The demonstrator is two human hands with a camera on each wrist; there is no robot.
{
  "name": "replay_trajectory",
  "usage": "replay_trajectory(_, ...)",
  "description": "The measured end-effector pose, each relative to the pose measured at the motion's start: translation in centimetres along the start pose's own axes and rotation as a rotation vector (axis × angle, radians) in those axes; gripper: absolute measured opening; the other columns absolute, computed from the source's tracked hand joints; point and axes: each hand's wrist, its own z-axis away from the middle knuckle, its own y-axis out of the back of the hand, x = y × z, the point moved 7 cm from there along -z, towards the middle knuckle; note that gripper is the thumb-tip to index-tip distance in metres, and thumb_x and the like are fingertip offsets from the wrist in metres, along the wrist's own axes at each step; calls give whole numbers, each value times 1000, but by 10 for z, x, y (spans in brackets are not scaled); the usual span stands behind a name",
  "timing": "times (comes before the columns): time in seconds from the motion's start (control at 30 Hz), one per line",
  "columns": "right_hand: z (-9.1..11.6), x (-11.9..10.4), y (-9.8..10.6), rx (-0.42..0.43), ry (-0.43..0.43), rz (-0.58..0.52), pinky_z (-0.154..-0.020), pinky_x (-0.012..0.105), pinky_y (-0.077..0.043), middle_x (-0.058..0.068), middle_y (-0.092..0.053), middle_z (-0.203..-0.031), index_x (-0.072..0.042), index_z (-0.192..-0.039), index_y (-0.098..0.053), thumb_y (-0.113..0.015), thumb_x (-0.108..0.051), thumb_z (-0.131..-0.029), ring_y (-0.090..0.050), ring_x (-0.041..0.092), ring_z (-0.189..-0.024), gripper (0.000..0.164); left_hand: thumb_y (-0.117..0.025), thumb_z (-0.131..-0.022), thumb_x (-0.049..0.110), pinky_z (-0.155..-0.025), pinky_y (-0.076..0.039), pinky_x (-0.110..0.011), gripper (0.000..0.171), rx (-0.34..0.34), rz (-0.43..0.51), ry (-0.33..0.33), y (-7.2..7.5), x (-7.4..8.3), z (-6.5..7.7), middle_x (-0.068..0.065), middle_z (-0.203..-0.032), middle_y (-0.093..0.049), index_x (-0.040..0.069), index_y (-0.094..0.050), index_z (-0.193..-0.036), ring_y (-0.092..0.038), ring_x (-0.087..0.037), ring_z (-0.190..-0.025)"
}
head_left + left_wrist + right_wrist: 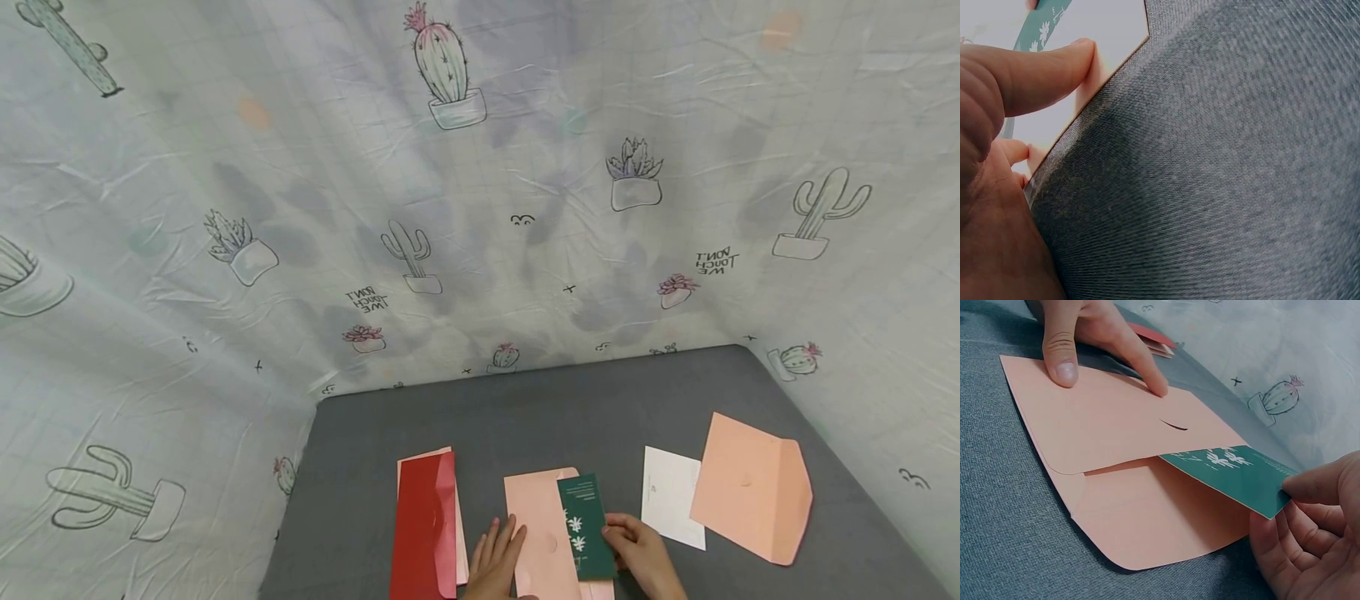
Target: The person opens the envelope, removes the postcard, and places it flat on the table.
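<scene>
A pink envelope [536, 525] lies on the grey cloth with its flap [1147, 519] spread out to the right. Partly inside its opening is a green card [588, 529] with white flower prints and small lettering. My right hand [641, 550] pinches the card's outer edge between thumb and fingers; in the right wrist view the card tilts up over the flap. My left hand [495, 562] rests on the envelope's left side, and its thumb [1054, 75] and fingertips press the paper flat. The card's inner part is hidden by the envelope.
Left of my left hand lies a red envelope [420, 525] on top of a pink one [461, 550]. To the right, a white card [671, 496] lies partly under another pink envelope [742, 487]. A cactus-print sheet [480, 183] hangs around the grey table [525, 408].
</scene>
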Motion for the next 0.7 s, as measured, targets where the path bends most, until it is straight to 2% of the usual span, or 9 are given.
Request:
replay_trajectory(0.3,0,-4,5,25,-13,-10,-57,29,-53,6,-73,-88,10,-118,-64,-63,-10,-95,-65,16,-70,31,-57,-84,75,-115,-19,-72,99,-18,12,7,1,1,-1,-10,-170,-21,14,-31,-158,-19,-44,-153)
replay_trajectory(0.7,2,-5,10,51,-47,-38,-58,30,-54,4,-72,-86,10,-119,-63,-62,-14,-96,-66,15,-71,34,-54,-87,75,-115,-19,-71,96,-12,8,11,1,3,2,-10,-169,-22,15,-31,-159,-19,-45,-153)
